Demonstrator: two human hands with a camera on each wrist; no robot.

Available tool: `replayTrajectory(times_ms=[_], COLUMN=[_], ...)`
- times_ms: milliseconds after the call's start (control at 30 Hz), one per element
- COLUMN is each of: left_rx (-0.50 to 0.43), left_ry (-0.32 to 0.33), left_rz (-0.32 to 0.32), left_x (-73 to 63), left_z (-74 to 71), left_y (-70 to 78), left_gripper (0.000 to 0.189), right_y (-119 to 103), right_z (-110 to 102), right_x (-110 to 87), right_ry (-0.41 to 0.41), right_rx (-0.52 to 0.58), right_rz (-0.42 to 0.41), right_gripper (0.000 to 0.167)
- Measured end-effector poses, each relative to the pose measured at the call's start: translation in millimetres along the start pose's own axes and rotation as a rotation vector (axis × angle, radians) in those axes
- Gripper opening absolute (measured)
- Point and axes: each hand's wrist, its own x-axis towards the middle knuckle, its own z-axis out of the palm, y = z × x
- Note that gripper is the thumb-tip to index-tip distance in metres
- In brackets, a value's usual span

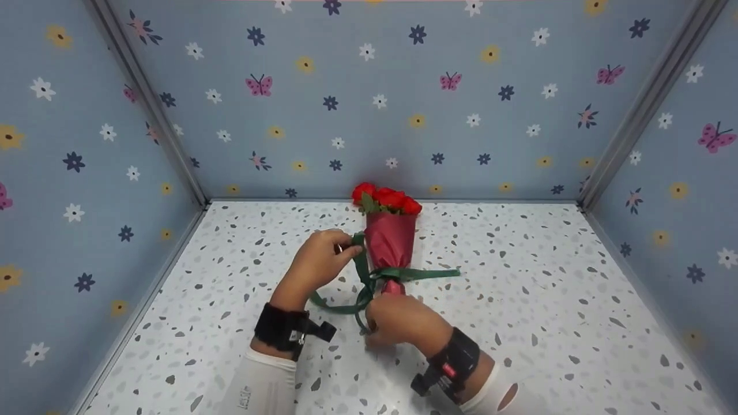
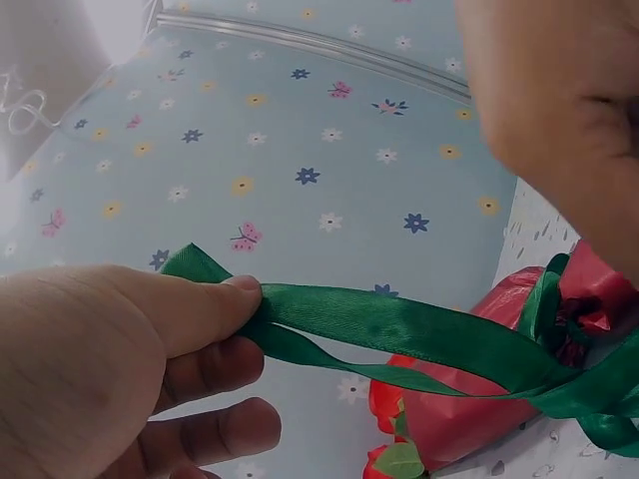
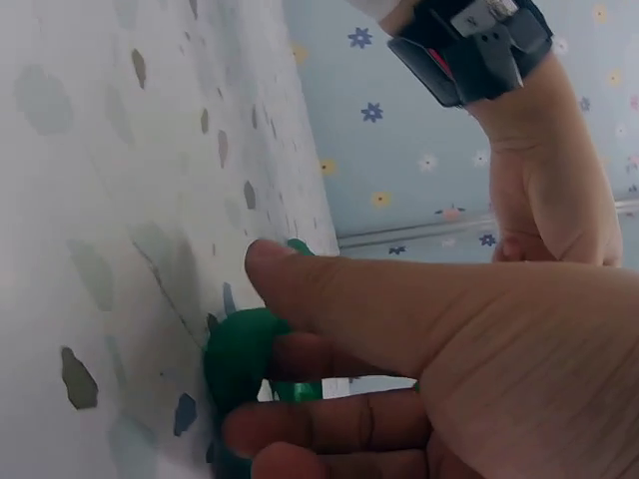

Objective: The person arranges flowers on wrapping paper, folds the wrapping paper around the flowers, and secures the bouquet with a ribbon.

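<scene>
A bouquet of red roses [image 1: 391, 199] in dark red wrapping [image 1: 391, 237] lies on the speckled tabletop, blooms toward the back wall. Green ribbon [image 1: 426, 274] goes round its narrow lower part, one tail stretching right. To the left of the wrapping, my left hand [image 1: 326, 256] pinches a doubled length of the ribbon [image 2: 399, 321] between thumb and forefinger. My right hand [image 1: 406, 323] is over the stem end, fingers curled at a ribbon loop [image 3: 245, 354] low by the table. Its fingers partly hide that loop, and the hand covers the bouquet's lower end.
Blue panels [image 1: 380, 115] with flowers and butterflies enclose the table [image 1: 519, 323] at the back and both sides. Grey metal strips [image 1: 155, 109] run along the corners. Each wrist wears a black strap [image 1: 282, 327] with a small camera.
</scene>
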Motion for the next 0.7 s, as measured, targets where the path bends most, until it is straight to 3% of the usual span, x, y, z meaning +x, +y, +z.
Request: replayTrajectory(times_ms=[267, 500, 600, 700], left_rx=[0.009, 0.002, 0.001, 0.009], left_ry=[0.004, 0.014, 0.014, 0.009], left_rz=[0.007, -0.015, -0.023, -0.018], left_x=[-0.5, -2.3, -2.5, -2.4], left_z=[-1.2, -4.7, -5.0, -4.3], left_y=[-1.0, 0.7, 2.1, 3.3], left_gripper=[0.026, 0.02, 0.018, 0.019], right_y=[-14, 15, 33, 48], right_z=[5, -18, -26, -29], right_x=[-0.2, -0.5, 0.2, 2.7], right_ry=[0.01, 0.047, 0.11, 0.174], right_rx=[-0.122, 0.113, 0.179, 0.239], right_rz=[0.043, -0.035, -0.022, 0.046], right_gripper=[0.025, 0.024, 0.016, 0.004])
